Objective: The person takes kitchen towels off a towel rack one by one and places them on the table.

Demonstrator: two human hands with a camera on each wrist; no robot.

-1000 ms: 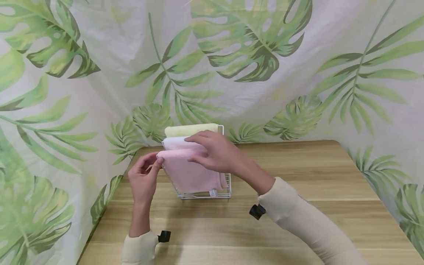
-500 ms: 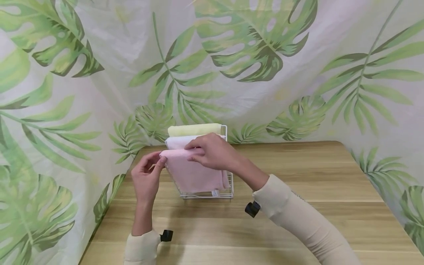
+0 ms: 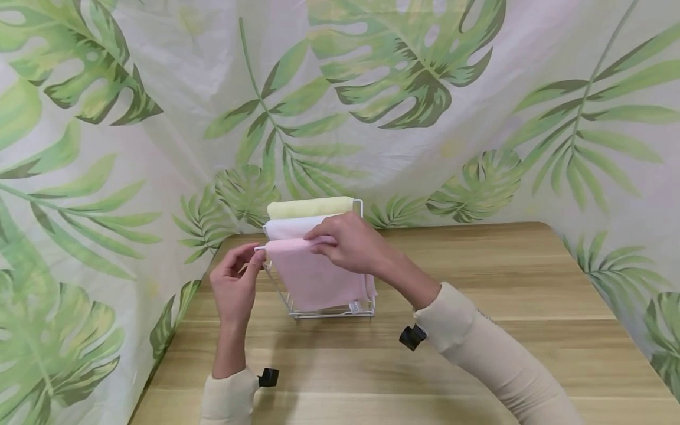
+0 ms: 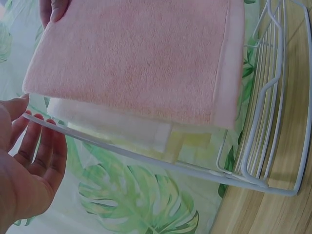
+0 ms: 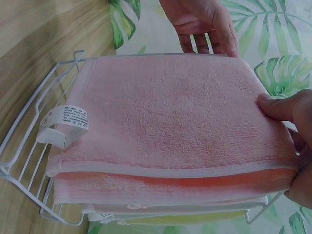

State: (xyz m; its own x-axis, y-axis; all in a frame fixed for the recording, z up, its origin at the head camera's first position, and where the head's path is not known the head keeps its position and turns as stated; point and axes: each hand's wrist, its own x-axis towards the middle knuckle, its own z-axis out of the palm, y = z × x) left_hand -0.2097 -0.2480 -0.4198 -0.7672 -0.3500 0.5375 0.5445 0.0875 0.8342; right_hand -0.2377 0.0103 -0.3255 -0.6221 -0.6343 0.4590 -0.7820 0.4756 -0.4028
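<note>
A pink towel [image 3: 313, 274] hangs folded over the front bar of a white wire rack [image 3: 334, 315]. My right hand [image 3: 353, 243] pinches the towel's top fold, thumb in front and fingers behind, as the right wrist view [image 5: 300, 122] also shows. With thumb and fingertips, my left hand [image 3: 236, 280] holds the rack's front left corner, where a short piece of bare bar shows beside the towel. In the left wrist view, that hand [image 4: 29, 165] grips the end of the white wire. Behind the pink towel hang a white towel [image 3: 289, 227] and a pale yellow towel [image 3: 310, 207].
The rack stands on a wooden table [image 3: 478, 354] near its back edge. A leaf-printed curtain [image 3: 404, 159] hangs behind the table and at its sides. A white label [image 5: 68, 122] sticks out from the pink towel's lower edge.
My right hand has closed on the pink towel's top fold. The towel has slid right along the bar, baring the rack's left corner. My left hand stays at that corner.
</note>
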